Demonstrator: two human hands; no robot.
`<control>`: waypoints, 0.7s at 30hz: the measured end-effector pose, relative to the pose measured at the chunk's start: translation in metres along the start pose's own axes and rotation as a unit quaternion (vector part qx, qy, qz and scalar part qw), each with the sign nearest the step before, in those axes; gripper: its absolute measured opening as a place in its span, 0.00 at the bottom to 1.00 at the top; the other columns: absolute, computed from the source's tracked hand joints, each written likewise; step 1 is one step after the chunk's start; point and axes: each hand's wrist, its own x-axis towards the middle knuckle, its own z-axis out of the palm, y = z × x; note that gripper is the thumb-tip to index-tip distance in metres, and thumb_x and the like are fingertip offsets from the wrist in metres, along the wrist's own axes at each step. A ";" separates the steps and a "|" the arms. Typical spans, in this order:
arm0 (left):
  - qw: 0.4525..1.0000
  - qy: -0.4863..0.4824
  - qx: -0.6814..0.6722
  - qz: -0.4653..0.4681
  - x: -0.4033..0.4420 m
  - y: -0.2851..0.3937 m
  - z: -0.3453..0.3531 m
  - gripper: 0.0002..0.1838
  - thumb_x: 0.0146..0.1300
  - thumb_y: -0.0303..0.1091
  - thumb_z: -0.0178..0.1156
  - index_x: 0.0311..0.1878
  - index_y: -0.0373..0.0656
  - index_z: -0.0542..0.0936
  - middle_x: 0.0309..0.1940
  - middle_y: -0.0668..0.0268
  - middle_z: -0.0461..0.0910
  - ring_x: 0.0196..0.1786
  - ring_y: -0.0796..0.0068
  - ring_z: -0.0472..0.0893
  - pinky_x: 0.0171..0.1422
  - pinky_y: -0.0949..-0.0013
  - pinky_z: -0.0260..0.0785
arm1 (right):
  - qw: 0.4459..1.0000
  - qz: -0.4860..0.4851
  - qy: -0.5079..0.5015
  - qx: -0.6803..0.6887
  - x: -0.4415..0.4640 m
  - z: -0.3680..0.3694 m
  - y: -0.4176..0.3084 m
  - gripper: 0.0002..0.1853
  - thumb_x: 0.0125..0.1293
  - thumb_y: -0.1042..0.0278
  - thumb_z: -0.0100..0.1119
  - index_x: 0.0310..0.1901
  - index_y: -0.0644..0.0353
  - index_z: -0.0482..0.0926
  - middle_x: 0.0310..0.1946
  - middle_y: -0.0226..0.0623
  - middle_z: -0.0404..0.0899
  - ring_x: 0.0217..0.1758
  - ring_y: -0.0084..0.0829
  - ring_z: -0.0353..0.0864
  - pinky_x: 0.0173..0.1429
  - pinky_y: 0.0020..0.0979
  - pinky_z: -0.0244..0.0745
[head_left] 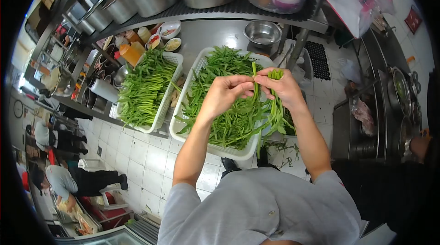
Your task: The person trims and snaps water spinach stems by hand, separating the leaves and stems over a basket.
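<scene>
A single green stem (255,73) is pinched between the thumb and forefinger of a worker's left hand (224,93) in a kitchen, while a bunch of stems (276,75) is gripped in the curled fingers of the right hand (285,88). The fingertips of both hands are brought close together at the single stem, and the bunch's leaves are left hanging toward the near side. Below the hands, a large white basket (233,154) is filled with leafy greens (211,123). To its left, a second white basket (165,103) is heaped with more stems, laid side by side. Sauce bottles (131,53) are lined up beyond it, and a metal bowl (262,33) is placed on the far right of the table (211,34). Leaf scraps (289,151) are scattered on the tiled floor (146,160). At far left, two people in grey shirts are seen.
</scene>
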 end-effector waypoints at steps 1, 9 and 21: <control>1.000 -0.002 0.003 0.000 0.006 -0.004 0.006 0.11 0.70 0.29 0.60 0.50 0.32 0.83 0.38 0.61 0.87 0.40 0.76 0.85 0.46 0.73 0.79 | 1.000 0.001 0.011 0.004 -0.003 -0.003 -0.001 0.09 0.67 0.70 0.65 0.40 0.69 0.81 0.24 0.30 0.77 0.21 0.18 0.72 0.19 0.22 0.60; 0.985 -0.067 0.153 0.040 0.057 0.007 0.078 0.12 0.68 0.29 0.63 0.52 0.34 0.82 0.41 0.57 0.86 0.42 0.73 0.86 0.48 0.71 0.77 | 0.987 -0.051 0.147 0.036 -0.057 -0.079 -0.015 0.12 0.68 0.67 0.63 0.45 0.67 0.78 0.31 0.35 0.81 0.23 0.16 0.71 0.20 0.20 0.61; 0.820 -0.189 0.422 0.338 0.024 -0.018 0.143 0.12 0.59 0.30 0.60 0.46 0.40 0.80 0.39 0.63 0.76 0.45 0.62 0.80 0.45 0.62 0.78 | 0.867 -0.069 0.111 -0.481 -0.142 -0.107 -0.001 0.09 0.57 0.69 0.69 0.37 0.62 0.84 0.27 0.41 0.80 0.26 0.40 0.77 0.35 0.38 0.73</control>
